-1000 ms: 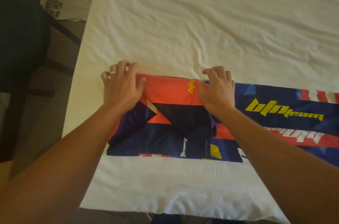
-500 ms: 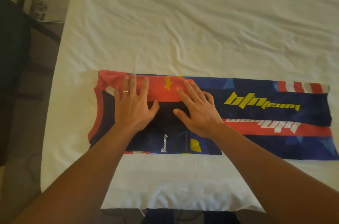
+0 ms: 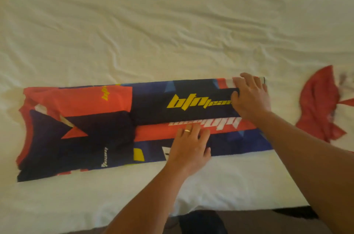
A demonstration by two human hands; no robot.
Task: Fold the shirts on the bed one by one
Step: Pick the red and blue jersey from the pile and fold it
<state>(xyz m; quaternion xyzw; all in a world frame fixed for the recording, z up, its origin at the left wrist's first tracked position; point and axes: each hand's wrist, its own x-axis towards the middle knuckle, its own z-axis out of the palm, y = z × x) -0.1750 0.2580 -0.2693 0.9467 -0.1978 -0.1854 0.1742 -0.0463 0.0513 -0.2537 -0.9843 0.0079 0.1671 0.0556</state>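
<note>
A navy, orange and blue sports shirt (image 3: 99, 124) with yellow lettering lies on the bed as a long narrow strip, sleeves folded in, collar at the left. My left hand (image 3: 190, 147) rests flat on the strip's middle, fingers together, a ring on one finger. My right hand (image 3: 250, 97) lies flat on the strip's right end, near the far corner of the hem. Neither hand grips the cloth. A second shirt (image 3: 318, 105), red and white, lies crumpled at the right edge of the view.
The white wrinkled bed sheet (image 3: 172, 23) stretches far beyond the shirt. The bed's near edge (image 3: 239, 203) runs along the bottom, with dark floor below it.
Both hands slid right along the shirt, from the collar end to the middle and the hem end. The view shifted right, and the red and white shirt came into sight.
</note>
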